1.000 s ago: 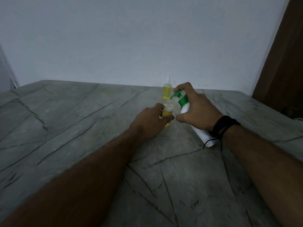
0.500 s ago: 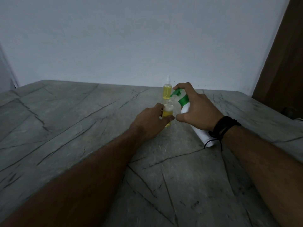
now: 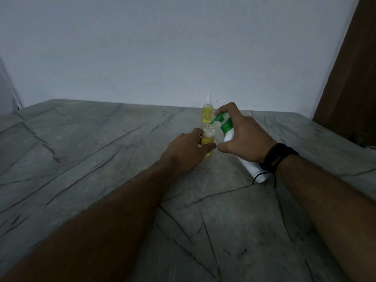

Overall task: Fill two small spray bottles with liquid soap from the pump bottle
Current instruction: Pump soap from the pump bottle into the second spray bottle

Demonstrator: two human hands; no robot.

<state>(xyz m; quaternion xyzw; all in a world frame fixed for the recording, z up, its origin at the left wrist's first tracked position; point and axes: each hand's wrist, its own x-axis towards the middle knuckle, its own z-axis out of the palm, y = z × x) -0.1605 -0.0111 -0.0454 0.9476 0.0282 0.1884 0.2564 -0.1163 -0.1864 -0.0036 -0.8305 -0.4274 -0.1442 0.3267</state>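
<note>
My left hand (image 3: 187,152) grips a small clear spray bottle (image 3: 208,139) that stands uncapped on the table, partly filled with yellow liquid. My right hand (image 3: 244,137) holds the white pump bottle (image 3: 253,167), tilted toward the small bottle, with a finger on its green pump head (image 3: 220,120). The green nozzle tip sits just over the small bottle's open neck. A second small spray bottle (image 3: 207,115) with yellow liquid and its sprayer top on stands upright behind them, near the wall.
The grey marble table (image 3: 101,159) reaches to a pale wall at the back. A brown wooden panel (image 3: 350,82) stands at the far right beyond the table's corner. A black cord bracelet (image 3: 278,157) circles my right wrist.
Hardly any movement. Both hands keep their grip, and the pump nozzle stays over the small bottle's neck.
</note>
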